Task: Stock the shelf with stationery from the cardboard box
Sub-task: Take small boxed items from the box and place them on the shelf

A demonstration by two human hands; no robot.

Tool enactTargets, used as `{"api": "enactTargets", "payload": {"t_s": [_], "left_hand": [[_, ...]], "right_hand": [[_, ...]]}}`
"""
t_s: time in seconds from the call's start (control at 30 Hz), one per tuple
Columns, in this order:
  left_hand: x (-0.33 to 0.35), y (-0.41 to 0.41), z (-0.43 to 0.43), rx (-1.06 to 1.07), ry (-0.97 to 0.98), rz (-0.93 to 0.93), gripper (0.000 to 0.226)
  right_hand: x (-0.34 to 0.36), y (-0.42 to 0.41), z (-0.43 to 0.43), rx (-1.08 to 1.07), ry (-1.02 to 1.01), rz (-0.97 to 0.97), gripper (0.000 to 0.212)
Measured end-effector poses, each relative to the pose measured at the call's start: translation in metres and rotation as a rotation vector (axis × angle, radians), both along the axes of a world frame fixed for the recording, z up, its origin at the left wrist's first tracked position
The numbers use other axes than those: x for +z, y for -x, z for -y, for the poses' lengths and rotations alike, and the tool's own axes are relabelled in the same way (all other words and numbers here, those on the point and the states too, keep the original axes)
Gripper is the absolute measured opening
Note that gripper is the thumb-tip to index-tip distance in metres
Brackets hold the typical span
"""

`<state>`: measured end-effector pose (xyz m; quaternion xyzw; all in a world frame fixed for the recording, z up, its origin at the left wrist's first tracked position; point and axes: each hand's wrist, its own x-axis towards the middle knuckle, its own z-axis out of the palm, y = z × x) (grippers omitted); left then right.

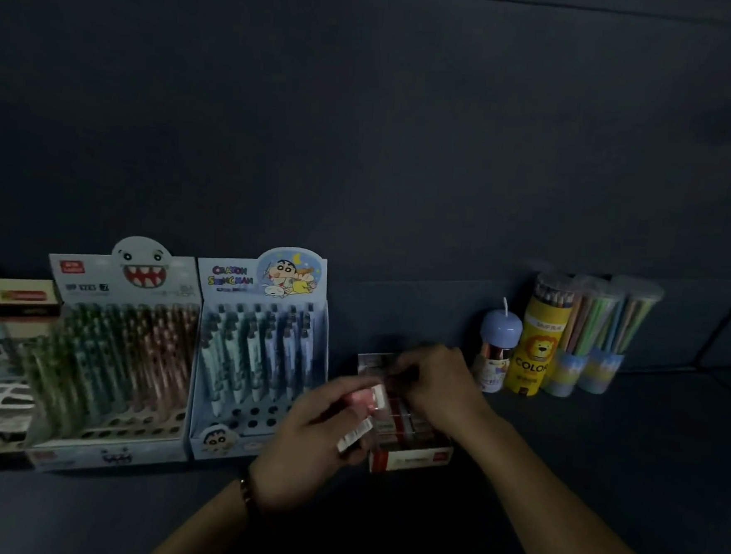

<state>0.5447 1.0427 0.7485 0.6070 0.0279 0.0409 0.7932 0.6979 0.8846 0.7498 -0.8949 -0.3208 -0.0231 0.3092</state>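
The left hand (pixel 313 442) holds small pink packs (pixel 371 400); one could slip and fall past the shelf's (pixel 601 466) front edge. The right hand (pixel 434 381), over the red box (pixel 411 458), is blurry, so I cannot tell its hold.

both forearms are bare; a dark brownish strap (pixel 246 494) circles the left grip's (pixel 313 442) wrist.

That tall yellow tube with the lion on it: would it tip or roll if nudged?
The yellow tube stands upright, tall and narrow, so a push near its top would probably tip it. Being round, it would likely roll once down. It looks packed with pencils, so probably firm and fairly heavy for its size.
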Motion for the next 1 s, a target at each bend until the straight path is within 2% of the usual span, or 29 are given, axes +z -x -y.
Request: {"api": "enactTargets", "payload": {"t_s": [0.07, 0.17, 0.3, 0.47, 0.6, 0.7, 0.87, 0.93, 1.0], "left_hand": [[-0.003, 0.001, 0.001, 0.010, -0.098, 0.037, 0.030], [-0.001, 0.003, 0.001, 0.022, -0.145, 0.062, 0.029], [-0.005, 0.004, 0.006, 0.073, -0.200, 0.053, 0.024], [-0.009, 0.006, 0.016, 0.120, -0.156, 0.080, 0.032], [-0.007, 0.005, 0.015, 0.217, -0.144, 0.149, 0.038], [-0.004, 0.006, 0.015, 0.273, -0.167, 0.206, 0.042], [-0.006, 0.007, 0.016, 0.280, -0.301, 0.288, 0.028], [-0.007, 0.007, 0.015, 0.272, -0.336, 0.299, 0.027], [-0.008, 0.008, 0.013, 0.281, -0.352, 0.287, 0.020]], "right_hand": [[-0.004, -0.003, -0.003, 0.017, 0.033, 0.042, 0.027], [-0.005, -0.001, -0.006, 0.080, 0.044, 0.149, 0.015], [-0.007, 0.002, -0.011, 0.032, 0.014, 0.140, 0.014], [0.004, 0.007, -0.005, -0.043, -0.042, 0.024, 0.022], [0.020, 0.036, 0.011, -0.134, -0.360, -0.046, 0.017], [0.035, 0.072, 0.018, -0.063, -0.580, -0.342, 0.023], [0.036, 0.090, 0.016, -0.008, -0.607, -0.490, 0.003], [0.035, 0.089, 0.015, -0.027, -0.671, -0.545, 0.005], [0.036, 0.087, 0.017, -0.024, -0.725, -0.522, 0.013]]}}
